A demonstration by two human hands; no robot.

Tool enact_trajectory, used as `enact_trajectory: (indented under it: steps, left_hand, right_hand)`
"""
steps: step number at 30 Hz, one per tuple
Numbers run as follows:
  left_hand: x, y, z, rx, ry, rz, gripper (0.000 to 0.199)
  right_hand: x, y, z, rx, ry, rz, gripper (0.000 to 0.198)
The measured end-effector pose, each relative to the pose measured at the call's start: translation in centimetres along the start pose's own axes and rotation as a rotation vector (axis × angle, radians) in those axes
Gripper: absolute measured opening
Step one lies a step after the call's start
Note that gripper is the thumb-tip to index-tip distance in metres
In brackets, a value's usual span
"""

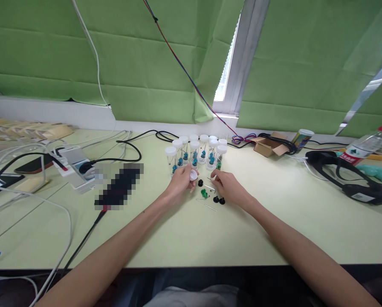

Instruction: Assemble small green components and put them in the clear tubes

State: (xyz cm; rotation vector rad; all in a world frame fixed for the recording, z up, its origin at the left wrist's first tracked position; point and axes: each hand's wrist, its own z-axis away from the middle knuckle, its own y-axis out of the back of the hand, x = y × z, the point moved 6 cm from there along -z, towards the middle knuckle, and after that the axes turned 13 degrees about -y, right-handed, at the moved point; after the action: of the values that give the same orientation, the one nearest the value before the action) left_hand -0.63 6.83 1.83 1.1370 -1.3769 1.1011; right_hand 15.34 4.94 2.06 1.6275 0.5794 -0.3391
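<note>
My left hand (179, 181) is closed around something with a round white cap (193, 175); whether a vial hangs below the cap is hidden by the fingers. To its right, my right hand (227, 186) is closed in a pinch, with a thin metal pin (209, 178) at the fingertips. Between and below the hands lie a green part (204, 193), a black knob-like piece (200, 183), two black disc-based pieces (219, 200) and a thin metal rod (210, 208). Just beyond the hands, several clear vials with white caps (204, 147) stand upright, with mostly blue parts inside.
At left are a pixelated dark device (119, 187), a power strip (77, 168) and tangled cables. A small cardboard box (269, 146), a can (302, 138), a black headset (354, 179) and a plastic bottle (366, 147) stand or lie at right.
</note>
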Motion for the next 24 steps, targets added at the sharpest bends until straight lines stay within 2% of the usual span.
enact_trajectory:
  steps: [9,13,16,20,24]
  left_hand:
    - [-0.2,0.7,-0.3,0.12,0.03,-0.102,0.016]
    - [-0.4,0.8,-0.5,0.087,0.005,-0.193,0.012]
    - [-0.1,0.8,-0.7,-0.024,-0.091,-0.437,0.015]
    - [0.6,0.3,-0.3,-0.145,-0.321,-0.841,0.021]
    - [0.7,-0.1,0.4,-0.201,-0.441,-1.052,0.021]
  right_hand:
    - [0.2,-0.2,-0.1,0.019,0.031,0.003,0.019]
    - [0.3,-0.1,-0.2,0.04,0.037,-0.009,0.019]
    - [0.5,-0.1,-0.3,0.062,0.031,-0.032,0.019]
    - [0.5,0.1,-0.5,0.096,0.039,-0.049,0.019]
    - [0.4,0.3,-0.5,0.128,0.056,-0.063,0.019]
